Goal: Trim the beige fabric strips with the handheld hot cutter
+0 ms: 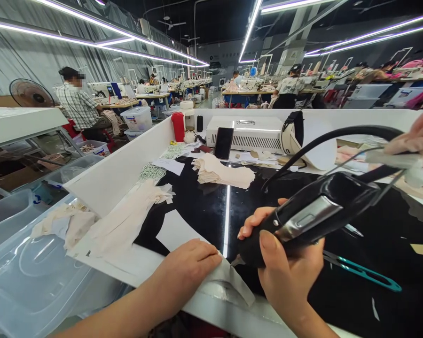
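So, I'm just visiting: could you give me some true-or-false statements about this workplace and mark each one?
1. The right hand grips a black tool. True.
2. Both of the person's hands hold that tool. False: the left hand rests on pale material.
3. A phone stands in front of a white vented box. True.
4. The phone is right of the right hand. False: it is to the left.
5. Another person's hand shows at the right edge. True.

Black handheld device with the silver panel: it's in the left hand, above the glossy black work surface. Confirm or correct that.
Wrong hand: the head view shows the right hand gripping the silver-panelled black handheld device, above the glossy black work surface.
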The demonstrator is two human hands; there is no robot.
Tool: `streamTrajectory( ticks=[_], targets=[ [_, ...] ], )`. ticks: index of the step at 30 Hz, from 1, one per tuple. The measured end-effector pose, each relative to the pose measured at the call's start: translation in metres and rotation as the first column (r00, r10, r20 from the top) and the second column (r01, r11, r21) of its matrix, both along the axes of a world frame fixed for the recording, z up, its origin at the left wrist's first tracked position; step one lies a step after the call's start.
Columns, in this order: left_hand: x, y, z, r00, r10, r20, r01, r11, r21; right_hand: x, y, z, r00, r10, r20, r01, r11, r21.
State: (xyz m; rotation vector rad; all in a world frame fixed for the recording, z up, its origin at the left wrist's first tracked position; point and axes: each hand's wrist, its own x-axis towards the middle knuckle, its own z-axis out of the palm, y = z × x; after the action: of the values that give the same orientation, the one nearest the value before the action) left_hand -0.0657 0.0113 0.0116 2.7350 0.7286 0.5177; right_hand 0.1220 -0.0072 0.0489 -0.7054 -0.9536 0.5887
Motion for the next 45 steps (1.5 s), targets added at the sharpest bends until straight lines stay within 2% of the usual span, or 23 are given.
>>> streamTrajectory(
  ticks=[6,15,19,26,35,45],
  targets=[
    [-0.001,-0.001,0.004,0.999,-0.038,-0.022,0.041,0.992,0.117,-0.002,-0.001,0.001,1.000,0.007,0.010,-0.007,1.000,0.014],
    [-0.002,0.001,0.005,0.990,-0.094,-0.107,0.115,0.971,0.211,-0.003,-0.001,0.002,1.000,0.012,-0.002,-0.012,1.000,0.022],
    [-0.007,0.003,0.005,0.985,-0.107,-0.138,0.135,0.968,0.214,-0.002,-0.001,0.001,1.000,0.016,-0.004,-0.016,1.000,0.022],
    [-0.007,-0.004,0.013,0.976,-0.056,-0.210,0.085,0.988,0.130,-0.003,-0.002,0.001,1.000,0.014,-0.007,-0.013,1.000,0.018],
    [-0.003,-0.009,0.006,0.971,-0.041,-0.237,0.097,0.969,0.228,-0.005,-0.004,0.002,1.000,0.005,-0.019,-0.005,1.000,0.006],
    [-0.003,-0.010,0.001,0.976,-0.035,-0.215,0.089,0.966,0.243,-0.004,0.007,0.003,0.999,-0.001,-0.042,0.000,1.000,-0.014]
  ],
)
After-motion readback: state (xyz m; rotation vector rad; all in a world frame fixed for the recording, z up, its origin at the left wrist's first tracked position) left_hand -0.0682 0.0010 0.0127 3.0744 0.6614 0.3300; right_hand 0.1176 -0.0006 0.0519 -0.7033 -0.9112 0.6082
